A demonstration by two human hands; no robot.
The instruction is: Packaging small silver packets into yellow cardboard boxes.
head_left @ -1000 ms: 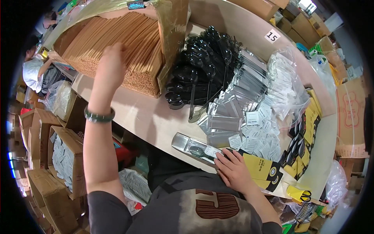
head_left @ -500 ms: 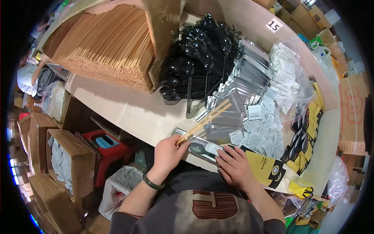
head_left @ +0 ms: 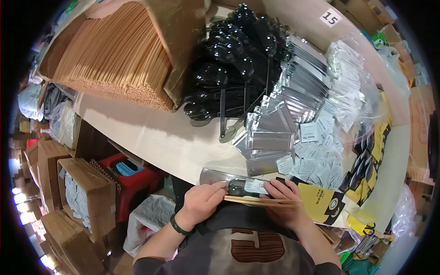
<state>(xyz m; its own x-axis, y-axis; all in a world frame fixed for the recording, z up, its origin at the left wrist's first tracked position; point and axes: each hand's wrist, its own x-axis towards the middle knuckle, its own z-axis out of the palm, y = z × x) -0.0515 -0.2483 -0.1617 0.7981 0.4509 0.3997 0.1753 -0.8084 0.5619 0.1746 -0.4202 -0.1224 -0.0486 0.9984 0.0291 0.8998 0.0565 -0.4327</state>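
My left hand [head_left: 200,200] is closed, pinching one end of a pair of wooden chopsticks [head_left: 250,200]. They lie nearly level along the near side of a clear plastic sleeve [head_left: 211,175], their far ends crossing in front of my right hand [head_left: 285,206]. Inside the sleeve are a dark spoon [head_left: 236,187] and a small white packet [head_left: 255,185]. The right fingers curl over the sleeve's right end, beside a yellow and black printed card [head_left: 316,201]; the thumb is hidden.
A carton of chopsticks [head_left: 114,55] stands at the far left of the table [head_left: 137,123]. Beside it are piled black spoons [head_left: 229,68], clear sleeves [head_left: 270,133], white packets [head_left: 321,156] and bagged white items [head_left: 348,82]. More yellow-black cards [head_left: 366,165] lie rightward. Cartons [head_left: 87,192] and a red stool [head_left: 142,183] stand lower left.
The chopsticks have swung from slanting up over the table to lying level along the sleeve's near side. Both hands and the sleeve sit slightly nearer my body, and the view has shifted.
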